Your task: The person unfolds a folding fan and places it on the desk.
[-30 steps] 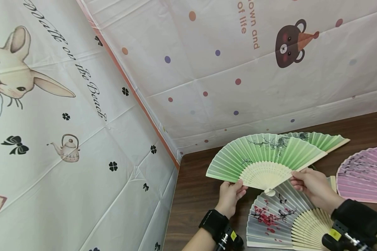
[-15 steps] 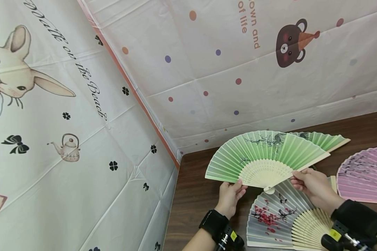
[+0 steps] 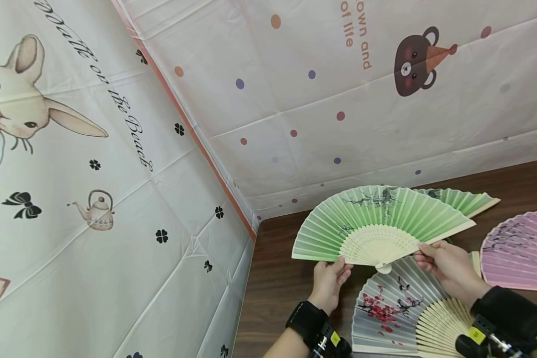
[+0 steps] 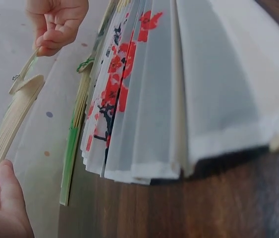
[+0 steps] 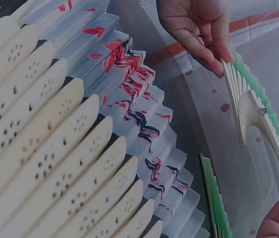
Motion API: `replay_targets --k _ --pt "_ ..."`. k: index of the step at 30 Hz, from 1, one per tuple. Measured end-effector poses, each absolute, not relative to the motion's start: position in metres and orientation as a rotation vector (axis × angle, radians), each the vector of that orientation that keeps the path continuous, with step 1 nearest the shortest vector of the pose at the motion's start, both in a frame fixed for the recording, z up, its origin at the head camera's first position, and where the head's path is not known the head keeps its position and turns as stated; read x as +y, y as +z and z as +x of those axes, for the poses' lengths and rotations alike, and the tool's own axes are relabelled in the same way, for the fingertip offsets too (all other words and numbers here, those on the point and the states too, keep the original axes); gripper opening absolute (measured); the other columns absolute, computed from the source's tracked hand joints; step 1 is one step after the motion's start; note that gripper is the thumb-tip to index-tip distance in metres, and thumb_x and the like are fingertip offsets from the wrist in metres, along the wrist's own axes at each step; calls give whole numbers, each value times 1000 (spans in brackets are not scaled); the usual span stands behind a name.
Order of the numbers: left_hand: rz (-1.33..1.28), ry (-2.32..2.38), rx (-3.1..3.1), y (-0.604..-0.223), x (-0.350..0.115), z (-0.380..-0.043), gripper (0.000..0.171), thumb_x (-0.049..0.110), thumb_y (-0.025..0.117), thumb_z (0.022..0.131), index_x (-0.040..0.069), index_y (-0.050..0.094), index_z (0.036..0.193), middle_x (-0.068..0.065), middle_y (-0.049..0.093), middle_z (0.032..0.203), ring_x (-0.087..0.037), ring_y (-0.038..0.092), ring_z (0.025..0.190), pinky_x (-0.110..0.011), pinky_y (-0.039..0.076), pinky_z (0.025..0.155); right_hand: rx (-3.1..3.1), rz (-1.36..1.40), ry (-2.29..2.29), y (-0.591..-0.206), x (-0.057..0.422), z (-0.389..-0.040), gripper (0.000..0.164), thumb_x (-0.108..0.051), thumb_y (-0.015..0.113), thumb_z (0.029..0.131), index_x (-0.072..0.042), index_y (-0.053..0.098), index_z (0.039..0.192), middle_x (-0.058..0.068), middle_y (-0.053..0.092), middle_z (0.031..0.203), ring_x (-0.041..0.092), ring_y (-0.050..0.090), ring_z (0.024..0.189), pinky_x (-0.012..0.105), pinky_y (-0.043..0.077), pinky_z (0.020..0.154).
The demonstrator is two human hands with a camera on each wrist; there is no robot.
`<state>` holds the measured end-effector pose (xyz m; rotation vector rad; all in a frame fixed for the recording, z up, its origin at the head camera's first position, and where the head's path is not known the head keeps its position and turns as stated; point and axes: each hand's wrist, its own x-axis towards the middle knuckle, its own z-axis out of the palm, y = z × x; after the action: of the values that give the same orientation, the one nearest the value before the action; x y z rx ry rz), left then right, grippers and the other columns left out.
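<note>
A green folding fan is spread wide in the air between both hands, its pale pierced ribs meeting at a pivot at the bottom. My left hand pinches its left outer rib, thumb on top. On the other side, my right hand pinches the right outer rib near the ribs' upper end. Below lies an opened grey-white folding fan with red blossoms, partly hidden under the right forearm. In the left wrist view the held fan appears edge-on, with a hand at each end.
Behind the held fan, a second green fan lies open on the dark wooden table. A pink fan is spread at the right. Printed white cloth hangs behind and along the left side.
The held green fan has opened slightly wider, its right rib swinging right and down and its pivot rising a little. Both hands stay nearly in place.
</note>
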<state>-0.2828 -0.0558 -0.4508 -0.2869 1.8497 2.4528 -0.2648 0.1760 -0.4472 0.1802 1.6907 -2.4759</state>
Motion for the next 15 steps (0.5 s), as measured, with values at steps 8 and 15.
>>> replay_targets --k 8,15 --pt "-315 2509 1823 -454 -52 -282 21 11 58 84 0 51 101 0 60 73 -8 60 67 -19 50 65 1629 199 -2536 -448 175 -265 11 -21 54 88 -14 52 80 -8 60 68 1 57 62 15 48 58" --pt "-317 2535 1803 -455 -50 -281 21 11 58 84 0 51 101 -1 59 74 -8 60 67 -19 49 65 1558 203 -2589 -450 174 -265 12 -20 56 86 -12 51 80 -6 61 69 2 59 64 15 49 61"
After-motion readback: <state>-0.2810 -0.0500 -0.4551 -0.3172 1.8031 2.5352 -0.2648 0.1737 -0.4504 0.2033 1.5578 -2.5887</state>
